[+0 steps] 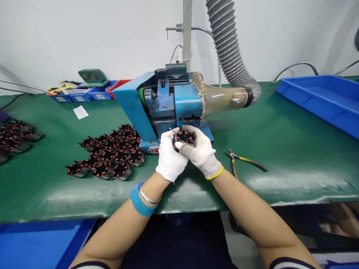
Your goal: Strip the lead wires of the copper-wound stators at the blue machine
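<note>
Both my gloved hands are wrapped round one motor stator (185, 137), a dark ring with copper windings. My left hand (171, 157) grips its left side, and my right hand (200, 149) grips the right side with the thumb across the near rim. A thin wire end sticks up near the left fingertips. Just behind the stator stands a blue wire-stripping or grinding machine (189, 100), its narrow slot facing me. I cannot tell whether the stator touches it. To the left, several more stators (108, 153) stand grouped on the green mat.
Cutting pliers (246, 160) lie to the right on the green table mat (280, 149). A grey hose (230, 41) joins the machine's clear funnel. Blue trays stand at the back right (322, 97) and lower left (36, 243). Another stator cluster (17, 138) sits far left, with small bins (82, 96) behind.
</note>
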### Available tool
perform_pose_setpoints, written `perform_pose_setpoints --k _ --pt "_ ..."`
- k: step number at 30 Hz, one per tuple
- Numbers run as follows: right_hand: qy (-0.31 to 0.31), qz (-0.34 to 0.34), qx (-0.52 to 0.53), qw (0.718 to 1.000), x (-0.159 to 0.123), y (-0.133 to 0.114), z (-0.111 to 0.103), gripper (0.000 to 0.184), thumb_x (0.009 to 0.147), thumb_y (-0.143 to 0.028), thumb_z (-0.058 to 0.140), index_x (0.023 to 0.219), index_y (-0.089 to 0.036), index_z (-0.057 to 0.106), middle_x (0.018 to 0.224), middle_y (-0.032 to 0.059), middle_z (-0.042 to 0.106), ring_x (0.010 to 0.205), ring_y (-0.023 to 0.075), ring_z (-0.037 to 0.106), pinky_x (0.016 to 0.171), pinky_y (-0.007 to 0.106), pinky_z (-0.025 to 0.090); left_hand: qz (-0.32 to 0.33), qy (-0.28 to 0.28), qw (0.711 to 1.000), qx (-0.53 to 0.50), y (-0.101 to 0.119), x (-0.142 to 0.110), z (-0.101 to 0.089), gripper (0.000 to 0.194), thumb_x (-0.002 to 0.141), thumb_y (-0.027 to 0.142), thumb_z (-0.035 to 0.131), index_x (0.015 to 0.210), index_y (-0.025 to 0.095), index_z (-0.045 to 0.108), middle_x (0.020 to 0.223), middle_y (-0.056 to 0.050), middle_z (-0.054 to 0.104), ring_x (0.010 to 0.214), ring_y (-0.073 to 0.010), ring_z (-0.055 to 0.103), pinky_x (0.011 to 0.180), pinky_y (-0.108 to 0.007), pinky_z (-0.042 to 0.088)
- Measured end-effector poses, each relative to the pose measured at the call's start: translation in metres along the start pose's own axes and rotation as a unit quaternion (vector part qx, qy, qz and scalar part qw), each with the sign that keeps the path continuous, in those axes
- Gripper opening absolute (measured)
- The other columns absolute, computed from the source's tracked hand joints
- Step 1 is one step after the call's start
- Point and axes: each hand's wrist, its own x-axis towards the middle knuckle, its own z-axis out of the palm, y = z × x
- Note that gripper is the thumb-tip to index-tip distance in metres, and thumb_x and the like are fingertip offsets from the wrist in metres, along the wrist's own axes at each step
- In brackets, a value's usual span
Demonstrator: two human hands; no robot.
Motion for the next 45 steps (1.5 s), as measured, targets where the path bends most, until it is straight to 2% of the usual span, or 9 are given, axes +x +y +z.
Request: perform_pose_setpoints --k 3,6,14,18,23,30,35,41,45 --pt "-0.013 -0.007 0.022 1.0 0.012 0.0 -0.005 0.06 0.059 -0.039 0.077 0.11 -0.016 0.056 0.115 0.0131 0.065 0.107 0.0282 0.064 0.099 0.046 0.051 -0.002 -0.016 0.999 -0.047 0.0 0.003 0.0 0.058 0.068 0.019 0.066 0.124 0.016 0.05 0.124 -0.013 0.056 0.115 -0.0249 0.06 0.098 -0.04 0.053" --pt "-0.015 -0.013 0.041 0.999 0.018 -0.001 -0.006 0.056 0.06 -0.04 0.076 0.107 -0.015 0.057 0.107 0.013 0.067 0.102 0.029 0.065 0.095 0.048 0.053 -0.009 -0.025 0.998 -0.06 -0.001 0.009 0.0 0.056 0.069 0.021 0.066 0.123 0.016 0.052 0.123 -0.012 0.058 0.113 -0.0241 0.062 0.095 -0.038 0.055" --pt "-0.026 -0.015 0.055 0.998 0.018 -0.009 -0.007 0.046 0.066 -0.038 0.07 0.105 -0.018 0.058 0.107 0.0085 0.068 0.102 0.024 0.065 0.096 0.042 0.052 -0.011 -0.018 1.0 0.01 0.006 0.019 -0.001 0.054 0.067 0.024 0.069 0.119 0.016 0.057 0.114 -0.01 0.062 0.106 -0.0235 0.064 0.094 -0.036 0.054" --pt "-0.03 -0.005 0.025 0.999 0.016 -0.014 -0.01 0.044 0.068 -0.036 0.068 0.107 -0.017 0.059 0.107 0.0088 0.069 0.103 0.0242 0.064 0.097 0.042 0.052 -0.001 -0.013 0.998 0.055 0.01 0.02 -0.002 0.051 0.068 0.025 0.068 0.117 0.016 0.059 0.108 -0.008 0.063 0.1 -0.0216 0.065 0.091 -0.035 0.054" --pt "-0.029 0.004 0.003 1.0 0.015 -0.019 -0.008 0.04 0.071 -0.031 0.066 0.108 -0.017 0.059 0.107 0.0075 0.07 0.1 0.0207 0.065 0.095 0.037 0.053 0.002 -0.006 0.995 0.101 0.012 0.018 -0.005 0.048 0.07 0.03 0.067 0.116 0.017 0.06 0.101 -0.006 0.063 0.095 -0.021 0.065 0.087 -0.034 0.053" --pt "-0.056 0.021 0.074 0.995 0.019 -0.016 -0.008 0.037 0.07 -0.033 0.068 0.102 -0.018 0.059 0.105 0.005 0.07 0.102 0.0215 0.065 0.096 0.038 0.053 0.036 0.01 0.99 0.136 0.013 0.02 -0.009 0.05 0.068 0.032 0.069 0.116 0.016 0.06 0.101 -0.008 0.06 0.1 -0.0253 0.063 0.091 -0.039 0.051" --pt "-0.066 -0.004 0.125 0.99 0.021 -0.005 -0.008 0.04 0.069 -0.036 0.07 0.103 -0.019 0.058 0.104 0.0046 0.069 0.1 0.0213 0.065 0.093 0.037 0.055 0.065 0.017 0.984 0.164 0.014 0.022 -0.009 0.046 0.067 0.03 0.069 0.111 0.018 0.062 0.097 -0.006 0.062 0.094 -0.023 0.064 0.086 -0.035 0.053" --pt "-0.052 -0.018 0.135 0.989 0.018 0.0 -0.007 0.045 0.065 -0.038 0.072 0.102 -0.019 0.056 0.104 0.0066 0.067 0.1 0.0226 0.064 0.095 0.04 0.053 0.063 0.005 0.99 0.13 0.012 0.019 -0.006 0.044 0.068 0.027 0.066 0.111 0.016 0.059 0.096 -0.006 0.061 0.09 -0.0219 0.065 0.083 -0.036 0.054" --pt "-0.078 -0.016 0.056 0.995 0.001 -0.007 -0.014 0.054 0.062 -0.035 0.074 0.109 -0.017 0.054 0.108 0.0088 0.066 0.099 0.0244 0.065 0.093 0.042 0.054 0.062 -0.038 0.997 0.028 0.004 0.006 -0.01 0.051 0.067 0.025 0.07 0.113 0.017 0.051 0.108 -0.009 0.059 0.1 -0.023 0.063 0.091 -0.039 0.053"
